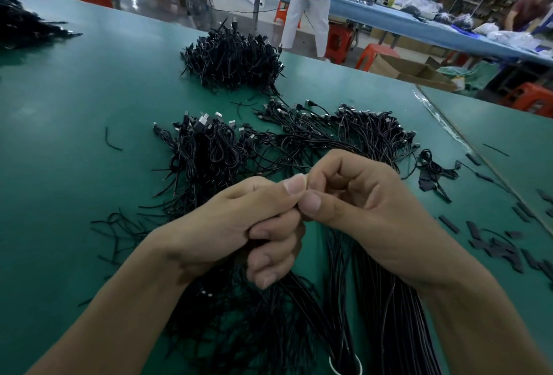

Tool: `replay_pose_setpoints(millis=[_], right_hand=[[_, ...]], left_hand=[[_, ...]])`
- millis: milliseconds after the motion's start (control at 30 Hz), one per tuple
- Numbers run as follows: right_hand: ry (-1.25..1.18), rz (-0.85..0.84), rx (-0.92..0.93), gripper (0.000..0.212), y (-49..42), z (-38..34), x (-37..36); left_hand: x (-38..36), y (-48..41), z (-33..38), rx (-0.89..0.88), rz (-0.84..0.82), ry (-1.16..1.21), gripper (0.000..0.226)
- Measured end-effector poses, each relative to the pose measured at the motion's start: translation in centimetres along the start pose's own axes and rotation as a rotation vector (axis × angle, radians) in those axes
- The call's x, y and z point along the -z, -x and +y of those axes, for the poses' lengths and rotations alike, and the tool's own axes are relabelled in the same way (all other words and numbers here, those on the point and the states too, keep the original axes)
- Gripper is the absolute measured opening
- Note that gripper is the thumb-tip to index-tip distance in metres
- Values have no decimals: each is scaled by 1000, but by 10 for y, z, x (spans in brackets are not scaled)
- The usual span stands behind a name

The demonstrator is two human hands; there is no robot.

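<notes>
Green matting is laid over a wide workbench (74, 90) in a workshop, and a person in white trousers (311, 0) is seen standing beyond it. At the far left edge a dark pile of cables (27, 26) is partly cut off. A short stray wire piece (112, 141) lies alone on the mat. Further right, a heap of coiled USB cables (206, 150) is gathered, with a larger tangled heap (233, 57) behind it. Near the middle, a bundle of black cables (269, 314) is gripped by the left hand (236, 225), all fingers curled tightly round it, above the near edge of the bench. The right hand (368, 204) is brought against the left, thumb and forefinger pinched together at the top of the same bundle; the strand between them is hidden. A row of straightened cables (359, 126) is spread behind the hands. Short black strips (502, 252) are scattered at the right, and orange stools (529, 97) are seen past the bench edge.
</notes>
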State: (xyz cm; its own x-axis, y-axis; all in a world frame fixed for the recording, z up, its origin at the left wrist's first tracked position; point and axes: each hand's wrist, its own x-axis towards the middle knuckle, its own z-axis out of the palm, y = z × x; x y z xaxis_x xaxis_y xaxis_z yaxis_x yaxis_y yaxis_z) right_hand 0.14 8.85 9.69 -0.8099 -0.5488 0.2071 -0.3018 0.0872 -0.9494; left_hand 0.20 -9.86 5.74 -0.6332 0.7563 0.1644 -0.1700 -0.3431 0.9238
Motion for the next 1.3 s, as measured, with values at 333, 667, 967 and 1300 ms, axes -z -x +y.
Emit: replay_pose_setpoints(millis=[333, 667, 967, 1300], right_hand=[[278, 134, 18, 20, 0, 9, 1], [430, 338, 118, 12, -4, 2, -25], [285, 373, 127, 13, -5, 8, -20], [885, -86, -670, 36, 17, 78, -19]], left_hand=[[-6, -14, -5, 38, 406, -277, 57], [-12, -18, -11, 62, 577, -137, 49], [-10, -23, -18, 217, 525, -87, 82], [5, -22, -9, -112, 864, -283, 60]])
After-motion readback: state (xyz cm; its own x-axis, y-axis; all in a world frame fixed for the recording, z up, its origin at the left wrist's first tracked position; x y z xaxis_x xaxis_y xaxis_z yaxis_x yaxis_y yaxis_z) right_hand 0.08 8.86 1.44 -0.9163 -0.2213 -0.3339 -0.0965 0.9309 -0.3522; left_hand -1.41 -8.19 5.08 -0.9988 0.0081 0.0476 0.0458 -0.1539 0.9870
